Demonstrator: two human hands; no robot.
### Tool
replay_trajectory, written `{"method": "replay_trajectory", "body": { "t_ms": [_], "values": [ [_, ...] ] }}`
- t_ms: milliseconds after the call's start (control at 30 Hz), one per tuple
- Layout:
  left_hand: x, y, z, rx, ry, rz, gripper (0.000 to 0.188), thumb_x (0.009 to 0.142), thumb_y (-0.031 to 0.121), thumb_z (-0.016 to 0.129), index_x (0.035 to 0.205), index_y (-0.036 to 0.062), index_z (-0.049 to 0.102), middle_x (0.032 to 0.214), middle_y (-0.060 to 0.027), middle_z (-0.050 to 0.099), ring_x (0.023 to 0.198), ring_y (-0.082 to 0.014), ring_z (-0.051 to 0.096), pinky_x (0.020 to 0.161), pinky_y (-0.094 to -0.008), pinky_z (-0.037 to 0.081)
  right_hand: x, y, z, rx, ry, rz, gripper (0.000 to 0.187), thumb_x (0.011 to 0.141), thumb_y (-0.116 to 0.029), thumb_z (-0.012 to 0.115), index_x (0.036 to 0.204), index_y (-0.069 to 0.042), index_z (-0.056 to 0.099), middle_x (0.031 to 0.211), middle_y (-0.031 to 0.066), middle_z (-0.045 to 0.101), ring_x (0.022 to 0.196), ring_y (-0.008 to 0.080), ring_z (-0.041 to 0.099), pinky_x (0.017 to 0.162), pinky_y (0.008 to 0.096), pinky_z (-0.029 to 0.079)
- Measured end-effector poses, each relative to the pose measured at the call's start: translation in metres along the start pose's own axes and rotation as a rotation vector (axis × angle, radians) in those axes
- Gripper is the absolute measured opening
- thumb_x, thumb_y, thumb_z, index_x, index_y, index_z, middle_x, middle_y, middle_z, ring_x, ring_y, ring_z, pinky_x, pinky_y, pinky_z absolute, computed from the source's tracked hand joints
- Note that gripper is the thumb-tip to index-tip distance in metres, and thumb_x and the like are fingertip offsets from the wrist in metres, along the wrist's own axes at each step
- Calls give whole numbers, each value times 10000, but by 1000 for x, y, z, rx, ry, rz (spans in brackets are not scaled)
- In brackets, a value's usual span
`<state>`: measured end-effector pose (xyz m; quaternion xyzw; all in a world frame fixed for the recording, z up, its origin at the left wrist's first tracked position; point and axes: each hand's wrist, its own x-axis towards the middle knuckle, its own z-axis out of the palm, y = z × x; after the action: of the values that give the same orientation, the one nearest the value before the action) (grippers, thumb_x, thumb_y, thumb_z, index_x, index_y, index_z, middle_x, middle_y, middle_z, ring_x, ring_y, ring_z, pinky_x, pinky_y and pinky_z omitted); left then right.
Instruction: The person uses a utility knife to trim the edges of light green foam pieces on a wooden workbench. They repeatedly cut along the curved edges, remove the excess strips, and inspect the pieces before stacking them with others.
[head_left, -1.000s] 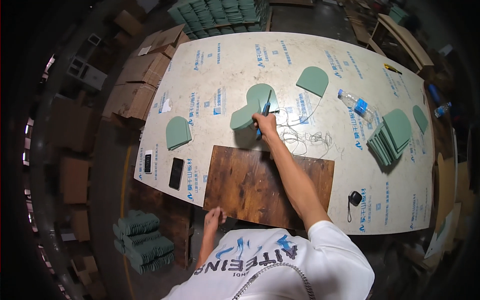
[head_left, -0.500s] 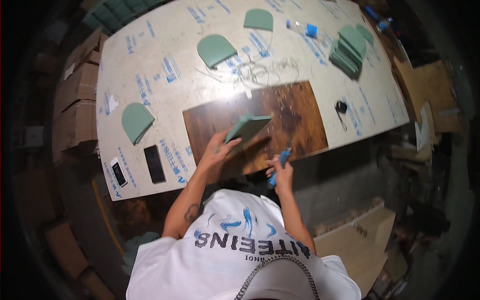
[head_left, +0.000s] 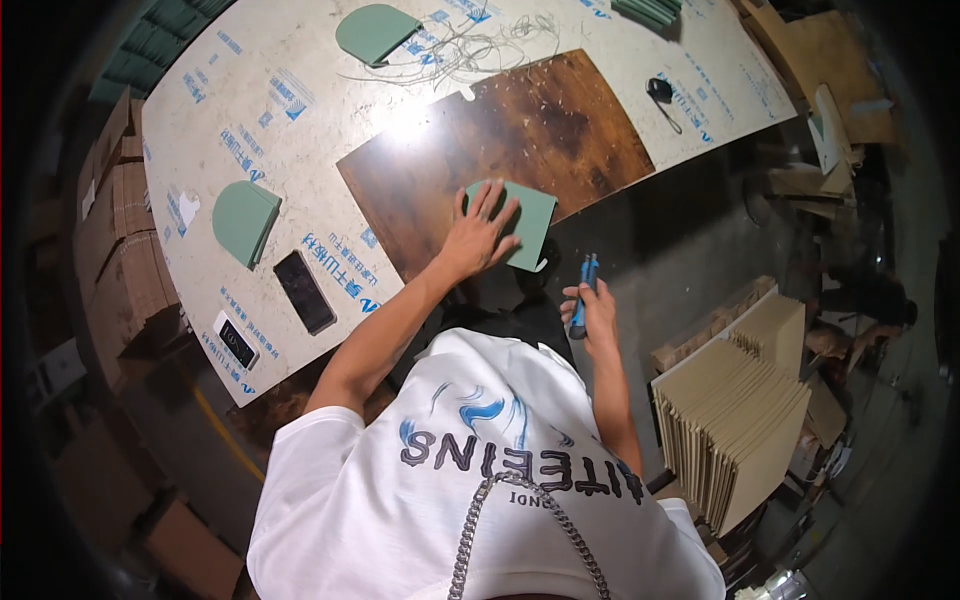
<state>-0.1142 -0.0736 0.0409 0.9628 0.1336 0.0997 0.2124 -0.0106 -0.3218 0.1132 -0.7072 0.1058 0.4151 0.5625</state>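
Observation:
My left hand (head_left: pixel 474 240) lies with its fingers spread on a green panel (head_left: pixel 532 232), which has one rounded end. The panel rests on a dark brown wooden board (head_left: pixel 540 120) and its squared end juts past the board's near edge. A small pale bit shows at the panel's near corner. To the right, beyond the table edge, my right hand (head_left: pixel 600 318) is closed around a slim blue and black hand tool (head_left: pixel 588 275). Its tip points away from me and seems to have two prongs; its exact kind cannot be made out.
On the white table (head_left: pixel 230 110) are another green panel stack (head_left: pixel 245 222), a black phone (head_left: pixel 303 291), a white device (head_left: pixel 236 343), tangled thin strands (head_left: pixel 490 45), green pieces (head_left: pixel 376 33) and a small black object (head_left: pixel 660 92). Stacked tan boards (head_left: pixel 735 410) stand at the right.
The green panel, tilted up in my left hand before, now lies flat under it at the board's edge. My right hand with the tool has moved off the board. The view has shifted.

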Motion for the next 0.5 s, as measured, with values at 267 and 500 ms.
{"method": "replay_trajectory", "body": {
  "t_ms": [267, 500],
  "values": [
    [18, 5, 30, 67, 136, -155, 597, 962, 523, 568, 1454, 188, 526, 1539, -184, 390, 1443, -395, 310, 1101, -680, 170, -36, 6, 53, -432, -16, -31, 503, 1002, -108, 485, 1478, 12, 376, 966, 131, 650, 581, 173, 632, 466, 313, 524],
    [12, 14, 30, 173, 202, -344, 561, 981, 472, 548, 1454, 177, 479, 1475, -232, 381, 1367, -461, 317, 1030, -667, 224, -36, -5, 57, -541, -33, -42, 533, 976, -126, 500, 1472, 34, 387, 985, 149, 648, 557, 198, 653, 457, 323, 537]
  ]
}}
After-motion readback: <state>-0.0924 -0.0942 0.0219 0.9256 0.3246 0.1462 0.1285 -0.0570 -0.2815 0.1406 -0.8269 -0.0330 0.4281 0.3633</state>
